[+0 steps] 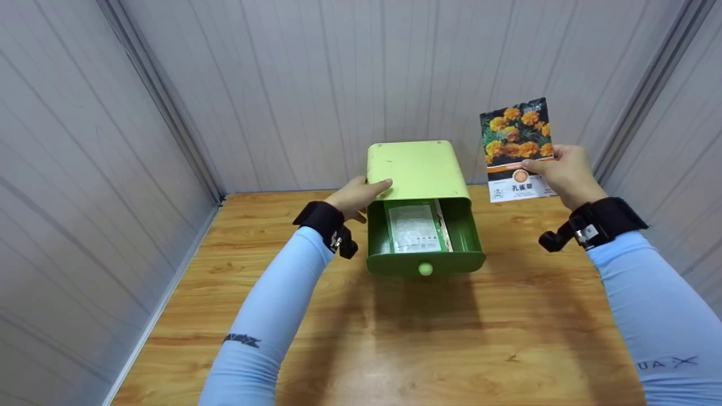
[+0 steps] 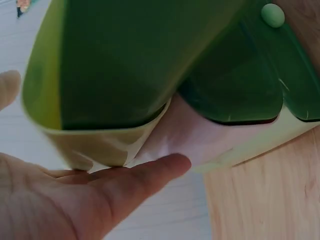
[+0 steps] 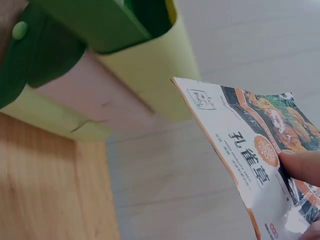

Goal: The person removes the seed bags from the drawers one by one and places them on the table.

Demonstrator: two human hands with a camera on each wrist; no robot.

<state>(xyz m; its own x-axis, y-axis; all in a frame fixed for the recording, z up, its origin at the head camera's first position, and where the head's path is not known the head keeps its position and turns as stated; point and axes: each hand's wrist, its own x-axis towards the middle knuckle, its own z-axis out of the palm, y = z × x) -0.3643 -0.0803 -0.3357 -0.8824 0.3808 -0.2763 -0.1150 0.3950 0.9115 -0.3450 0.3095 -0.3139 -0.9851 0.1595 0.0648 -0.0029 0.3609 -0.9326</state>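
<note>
A small drawer cabinet (image 1: pixel 417 169) with a yellow-green top stands against the back wall. Its dark green top drawer (image 1: pixel 426 265) is pulled out, and a white-and-green packet (image 1: pixel 414 228) lies inside. My left hand (image 1: pixel 358 197) rests on the cabinet's upper left edge, thumb over the top. In the left wrist view its straight fingers (image 2: pixel 150 180) touch the side wall. Up to the right of the cabinet, my right hand (image 1: pixel 567 172) pinches a seed packet (image 1: pixel 516 149) by its right edge. Orange marigolds are printed on the packet, which is held upright with its front showing.
Below the open drawer, the wrist views show a pink tier (image 3: pixel 95 92) and a pale green tier with a dark green front. The cabinet stands on a wooden tabletop (image 1: pixel 428 361). White panel walls (image 1: pixel 293 96) enclose the back and both sides.
</note>
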